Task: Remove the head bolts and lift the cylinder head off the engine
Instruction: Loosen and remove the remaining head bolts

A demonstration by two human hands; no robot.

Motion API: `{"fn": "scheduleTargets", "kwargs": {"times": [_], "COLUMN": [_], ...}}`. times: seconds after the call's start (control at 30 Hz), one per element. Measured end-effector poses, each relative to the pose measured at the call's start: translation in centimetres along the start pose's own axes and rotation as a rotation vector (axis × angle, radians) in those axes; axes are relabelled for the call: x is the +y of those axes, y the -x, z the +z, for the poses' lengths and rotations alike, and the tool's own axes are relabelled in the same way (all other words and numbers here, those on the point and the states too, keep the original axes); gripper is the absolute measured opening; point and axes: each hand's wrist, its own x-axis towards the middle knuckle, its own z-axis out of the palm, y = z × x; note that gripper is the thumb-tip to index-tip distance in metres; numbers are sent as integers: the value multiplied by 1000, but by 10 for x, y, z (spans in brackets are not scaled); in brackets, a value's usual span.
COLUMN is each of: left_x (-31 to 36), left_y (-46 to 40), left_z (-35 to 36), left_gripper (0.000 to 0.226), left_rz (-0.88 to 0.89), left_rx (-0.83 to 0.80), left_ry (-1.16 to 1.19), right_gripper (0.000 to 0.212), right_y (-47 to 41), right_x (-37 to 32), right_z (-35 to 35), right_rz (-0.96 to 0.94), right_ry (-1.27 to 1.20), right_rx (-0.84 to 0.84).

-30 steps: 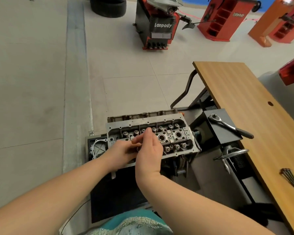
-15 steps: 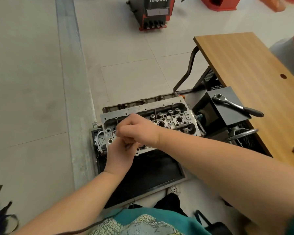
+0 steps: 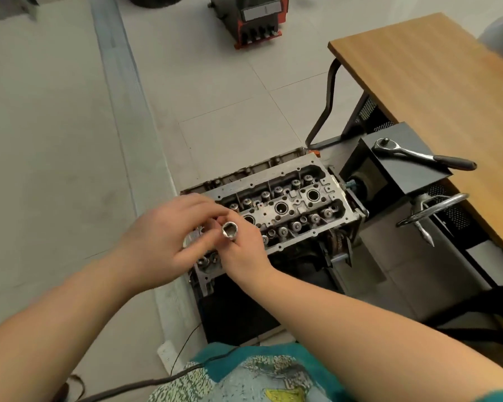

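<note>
The grey aluminium cylinder head sits on the engine block on a stand, valve springs and plug wells facing up. Its left end is hidden behind my hands. A silver socket is held just above that end, its open end towards me. My right hand grips the socket from below. My left hand curls over it from the left, fingertips on its far side. A ratchet wrench lies on the black box at the right end of the stand, out of both hands.
A wooden table runs along the right. A chrome handwheel sticks out below the black box. A black drip tray lies under the engine. A red and black machine stands on the tiled floor behind.
My hands have come up off the left end of the head, and the socket now shows between them, open end towards me. The view has shifted lower and to the left.
</note>
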Motion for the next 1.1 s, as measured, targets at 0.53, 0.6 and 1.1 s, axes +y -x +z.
{"fn": "scheduleTargets", "kwargs": {"times": [0.53, 0.6, 1.1], "left_x": [30, 30, 34], "left_y": [-24, -25, -25], "left_z": [-5, 1, -9], "left_gripper": [27, 27, 24], "left_rz": [132, 93, 149], "left_rx": [-115, -108, -235], "left_ry": [-418, -397, -417], "right_gripper": [4, 9, 22], "right_y": [14, 21, -56], "right_x": [24, 28, 35], "right_z": [0, 29, -18], "right_rz": [13, 44, -27], "right_ry": [-27, -89, 379], "right_rx": [117, 267, -536]}}
